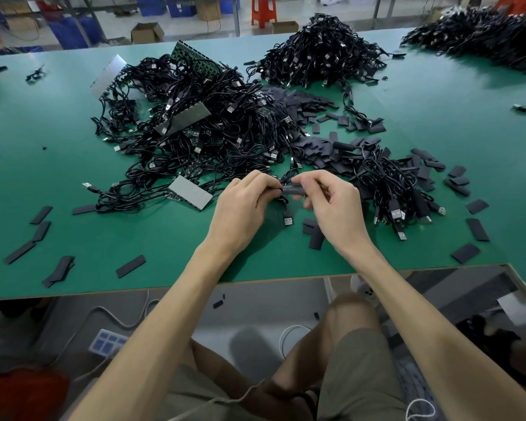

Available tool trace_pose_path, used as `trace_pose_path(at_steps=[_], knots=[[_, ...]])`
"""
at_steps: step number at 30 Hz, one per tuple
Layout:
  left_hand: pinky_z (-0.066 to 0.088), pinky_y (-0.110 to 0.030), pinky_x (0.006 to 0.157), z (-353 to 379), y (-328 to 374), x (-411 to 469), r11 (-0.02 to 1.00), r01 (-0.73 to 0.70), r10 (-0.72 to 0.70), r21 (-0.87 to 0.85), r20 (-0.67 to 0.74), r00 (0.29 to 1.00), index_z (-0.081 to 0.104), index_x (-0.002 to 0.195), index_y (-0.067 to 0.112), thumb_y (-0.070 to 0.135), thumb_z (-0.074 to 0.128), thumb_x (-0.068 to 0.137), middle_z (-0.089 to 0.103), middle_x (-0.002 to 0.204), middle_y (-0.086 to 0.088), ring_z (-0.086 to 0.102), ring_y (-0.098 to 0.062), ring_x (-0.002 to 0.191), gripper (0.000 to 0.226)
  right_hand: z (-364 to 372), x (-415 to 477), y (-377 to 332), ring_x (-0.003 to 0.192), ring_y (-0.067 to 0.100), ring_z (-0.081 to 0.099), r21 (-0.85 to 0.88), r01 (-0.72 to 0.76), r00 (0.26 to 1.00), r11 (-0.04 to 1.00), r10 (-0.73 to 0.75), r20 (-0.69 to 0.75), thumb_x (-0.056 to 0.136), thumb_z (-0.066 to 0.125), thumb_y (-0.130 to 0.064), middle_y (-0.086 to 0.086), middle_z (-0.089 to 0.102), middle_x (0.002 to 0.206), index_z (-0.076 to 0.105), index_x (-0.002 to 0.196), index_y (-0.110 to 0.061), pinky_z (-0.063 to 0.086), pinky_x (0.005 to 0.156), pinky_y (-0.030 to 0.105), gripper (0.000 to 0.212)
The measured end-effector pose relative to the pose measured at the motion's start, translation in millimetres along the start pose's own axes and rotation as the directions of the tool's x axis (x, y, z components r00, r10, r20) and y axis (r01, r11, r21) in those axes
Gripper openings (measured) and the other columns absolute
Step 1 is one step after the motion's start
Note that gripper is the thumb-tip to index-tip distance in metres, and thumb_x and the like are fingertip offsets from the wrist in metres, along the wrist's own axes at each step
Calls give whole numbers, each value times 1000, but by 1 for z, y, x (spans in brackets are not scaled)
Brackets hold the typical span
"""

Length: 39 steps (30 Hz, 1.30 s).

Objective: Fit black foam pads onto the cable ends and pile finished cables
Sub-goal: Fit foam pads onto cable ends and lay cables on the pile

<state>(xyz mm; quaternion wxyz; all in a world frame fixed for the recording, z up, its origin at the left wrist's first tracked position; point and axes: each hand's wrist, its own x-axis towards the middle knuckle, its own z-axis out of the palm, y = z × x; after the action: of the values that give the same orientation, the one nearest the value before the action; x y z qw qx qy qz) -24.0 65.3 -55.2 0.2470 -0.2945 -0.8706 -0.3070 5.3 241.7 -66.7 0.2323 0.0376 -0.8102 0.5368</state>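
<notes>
Two bare hands meet low over a green table. The left hand grips a black cable in its curled fingers. The right hand pinches a black foam pad between thumb and fingertips, right at the left hand's fingertips. The pad's long axis runs left to right, roughly level with the near table edge. One USB plug of the cable shows just below the hands, its metal tip pointing toward the viewer. Just right of the hands lies a small cable pile. Beyond the left hand spreads a large tangled heap with three grey comb-like strips in it. Between these two lies a heap of loose pads, too many to count. Six single pads lie scattered near the left front edge. Two more cable piles sit farther back, one centre and one far right
</notes>
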Motion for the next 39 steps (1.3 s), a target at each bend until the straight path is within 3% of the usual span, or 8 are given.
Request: trace_pose_path(at_steps=[4,12,17,22,26,30,35,39], knots=[[50,-46,75,0,1,0,1000,-9,9,6,5,1000,70,102,8,15,66,98,68,97,0,58,-29,77,9,1,0,2,57,19,57,-8,15,1000,1000,-15,-1,106,56,-23,-11,59,60,72,106,-21,49,59,33,16],[53,-41,76,0,0,1,997,-56,53,46,71,996,67,116,9,17,66,98,66,114,-1,63,-23,93,19,-2,0,-2,64,21,56,116,37,999,993,-36,-5,107,51,-17,4,58,64,61,115,-12,51,69,49,14],[55,-42,79,4,-5,2,1000,20,-21,22,27,999,70,114,5,10,61,100,62,116,-5,63,-23,96,18,-1,-4,-9,63,29,60,107,74,997,991,-75,13,107,52,-28,0,65,69,61,119,-14,51,68,50,20],[56,-38,86,1,-9,5,977,118,-136,-176,-96,986,74,108,3,-10,58,94,66,101,-3,69,-18,91,26,2,-7,-9,65,17,64,38,108,987,993,-111,113,106,47,-43,-10,70,78,59,123,-15,53,69,38,34],[58,-46,84,-5,-11,9,876,241,-326,-419,-146,934,75,106,4,-3,60,98,69,97,-7,73,-18,88,18,8,-8,-4,62,10,60,-60,142,963,988,-123,239,105,55,-37,-13,66,81,57,125,-18,45,63,28,28],[60,-47,85,-5,-3,13,818,217,-338,-532,-141,931,75,106,0,-4,58,99,70,105,-12,74,-21,94,19,11,-9,-2,66,-6,54,-203,209,942,957,-141,305,102,59,-31,-9,65,91,55,127,-20,38,66,19,28],[60,-48,84,8,19,34,798,158,-288,-581,-137,948,77,105,2,-11,57,94,72,107,-9,73,-23,97,25,9,-10,-2,83,17,58,-319,247,927,915,-128,352,100,55,-25,2,63,102,51,126,-17,51,79,42,28],[59,-42,87,23,42,59,859,54,-144,-510,-139,980,77,106,-1,-14,61,91,71,106,-13,72,-22,93,25,10,-11,-5,90,26,56,-343,266,913,901,-120,391,93,58,-13,8,59,95,53,99,-12,46,76,41,8]])
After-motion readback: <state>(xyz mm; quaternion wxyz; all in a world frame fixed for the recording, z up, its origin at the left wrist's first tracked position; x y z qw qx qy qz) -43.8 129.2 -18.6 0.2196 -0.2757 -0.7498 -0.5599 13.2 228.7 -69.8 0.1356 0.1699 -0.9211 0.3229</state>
